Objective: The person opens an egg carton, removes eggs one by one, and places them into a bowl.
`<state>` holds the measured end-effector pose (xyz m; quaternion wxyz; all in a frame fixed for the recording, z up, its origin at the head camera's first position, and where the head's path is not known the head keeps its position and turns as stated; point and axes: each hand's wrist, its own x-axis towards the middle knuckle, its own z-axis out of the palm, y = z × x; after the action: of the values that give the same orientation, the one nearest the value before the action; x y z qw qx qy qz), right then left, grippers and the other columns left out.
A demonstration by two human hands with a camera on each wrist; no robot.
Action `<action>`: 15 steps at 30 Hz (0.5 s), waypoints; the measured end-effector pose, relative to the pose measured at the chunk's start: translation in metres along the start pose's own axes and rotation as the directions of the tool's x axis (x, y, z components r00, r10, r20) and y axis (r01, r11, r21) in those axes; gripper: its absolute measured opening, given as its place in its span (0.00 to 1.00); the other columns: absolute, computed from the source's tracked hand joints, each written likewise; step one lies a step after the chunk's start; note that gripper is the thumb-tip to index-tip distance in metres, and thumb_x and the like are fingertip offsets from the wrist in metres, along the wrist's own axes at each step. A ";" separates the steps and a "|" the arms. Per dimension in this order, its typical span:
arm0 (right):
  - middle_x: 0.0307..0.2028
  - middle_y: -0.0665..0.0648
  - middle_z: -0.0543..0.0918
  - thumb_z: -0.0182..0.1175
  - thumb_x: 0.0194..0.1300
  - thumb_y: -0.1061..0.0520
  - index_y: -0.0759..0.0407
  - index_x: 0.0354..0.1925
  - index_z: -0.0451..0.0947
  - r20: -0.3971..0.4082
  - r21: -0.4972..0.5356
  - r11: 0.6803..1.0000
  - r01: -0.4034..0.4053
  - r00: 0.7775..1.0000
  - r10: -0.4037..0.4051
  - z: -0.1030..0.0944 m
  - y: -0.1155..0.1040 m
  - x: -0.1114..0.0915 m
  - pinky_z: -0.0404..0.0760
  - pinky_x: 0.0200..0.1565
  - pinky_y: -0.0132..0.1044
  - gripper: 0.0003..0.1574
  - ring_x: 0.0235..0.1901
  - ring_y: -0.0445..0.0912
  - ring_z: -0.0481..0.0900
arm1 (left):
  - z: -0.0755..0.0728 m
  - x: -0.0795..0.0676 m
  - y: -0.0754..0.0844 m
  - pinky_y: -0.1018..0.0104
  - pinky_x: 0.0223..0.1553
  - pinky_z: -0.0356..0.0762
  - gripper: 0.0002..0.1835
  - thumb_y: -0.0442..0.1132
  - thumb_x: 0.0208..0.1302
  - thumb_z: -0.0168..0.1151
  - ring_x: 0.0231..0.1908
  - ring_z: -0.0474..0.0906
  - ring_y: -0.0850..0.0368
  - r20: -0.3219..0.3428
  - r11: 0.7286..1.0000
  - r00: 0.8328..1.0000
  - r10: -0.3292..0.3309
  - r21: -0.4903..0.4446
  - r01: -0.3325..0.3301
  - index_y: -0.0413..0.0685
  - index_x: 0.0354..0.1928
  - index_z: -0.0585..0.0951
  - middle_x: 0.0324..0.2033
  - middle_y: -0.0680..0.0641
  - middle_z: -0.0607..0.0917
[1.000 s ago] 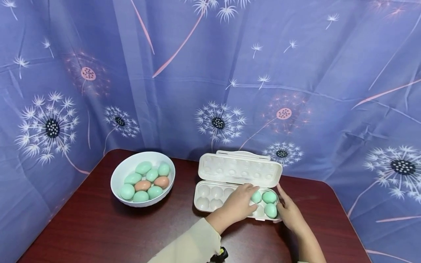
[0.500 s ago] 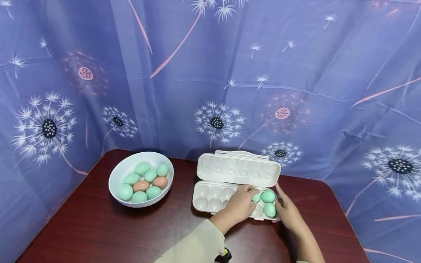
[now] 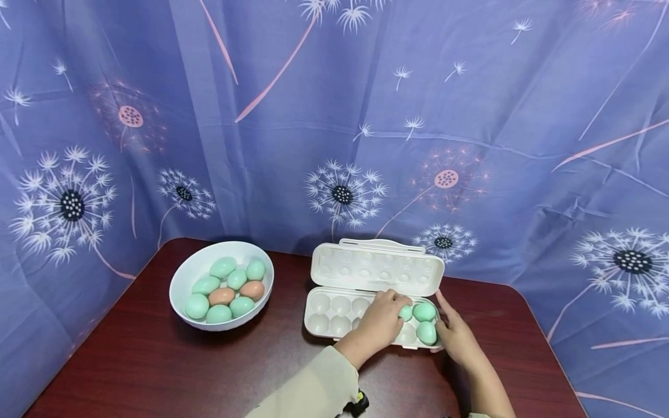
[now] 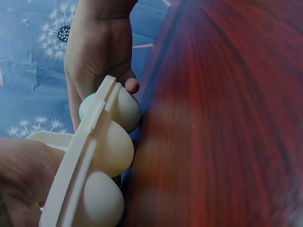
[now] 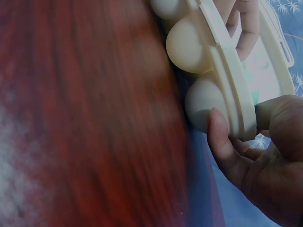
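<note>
A white egg box [image 3: 334, 332] stands open on the table, its lid [image 3: 378, 270] tilted back. Over its right half, my left hand [image 3: 381, 322] curls its fingers and thumb about a pale green egg [image 3: 405, 312], which shows only in part. Whatever lies beneath the palm is hidden. Further right sit two more green eggs [image 3: 426, 333] in their cups. At the box's right end my right hand [image 3: 457, 337] grips the rim; in the right wrist view its thumb [image 5: 220, 130] presses the underside of a cup. Several cups on the left hold no egg.
To the left, a white bowl [image 3: 180, 284] holds several green eggs [image 3: 218, 314] and two brown ones [image 3: 222, 296]. Behind the dark red table [image 3: 130, 360] hangs a blue curtain [image 3: 282, 174] with a dandelion print, close to the lid.
The head view has drifted slightly, so the scene sits a little further left. My left forearm has shifted slightly right, while its fingers stay at the egg. My right hand keeps its grip.
</note>
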<state>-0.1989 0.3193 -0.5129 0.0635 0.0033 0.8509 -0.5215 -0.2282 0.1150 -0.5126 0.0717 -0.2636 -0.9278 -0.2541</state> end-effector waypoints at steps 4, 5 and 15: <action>0.67 0.77 0.64 0.42 0.75 0.70 0.47 0.82 0.40 0.001 -0.003 1.000 -0.007 1.000 0.007 -0.001 -0.001 -0.001 0.87 0.26 0.45 0.46 0.35 0.52 0.83 | 0.001 0.000 0.001 0.72 0.46 0.78 0.21 0.39 0.62 0.69 0.50 0.76 0.57 -0.005 1.000 1.000 -0.016 0.008 0.016 0.62 0.57 0.82 0.50 0.54 0.82; 0.67 0.77 0.64 0.42 0.75 0.70 0.47 0.82 0.40 0.003 -0.003 1.000 -0.008 1.000 0.008 -0.001 -0.001 -0.001 0.87 0.26 0.45 0.46 0.35 0.52 0.83 | 0.001 0.000 0.001 0.72 0.45 0.78 0.21 0.39 0.62 0.69 0.50 0.76 0.57 -0.007 1.000 1.000 -0.019 0.009 0.019 0.62 0.57 0.82 0.50 0.54 0.82; 0.67 0.77 0.65 0.42 0.74 0.70 0.47 0.82 0.40 0.005 -0.006 1.000 0.001 1.000 -0.001 0.000 -0.002 -0.001 0.86 0.25 0.45 0.46 0.33 0.52 0.83 | 0.002 -0.002 0.001 0.73 0.44 0.77 0.20 0.40 0.62 0.69 0.48 0.76 0.58 -0.026 0.999 0.999 -0.030 0.015 0.030 0.63 0.56 0.82 0.48 0.54 0.82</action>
<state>-0.1983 0.3184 -0.5104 0.0652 0.0014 0.8522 -0.5191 -0.2259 0.1162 -0.5142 0.0819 -0.2459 -0.9325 -0.2516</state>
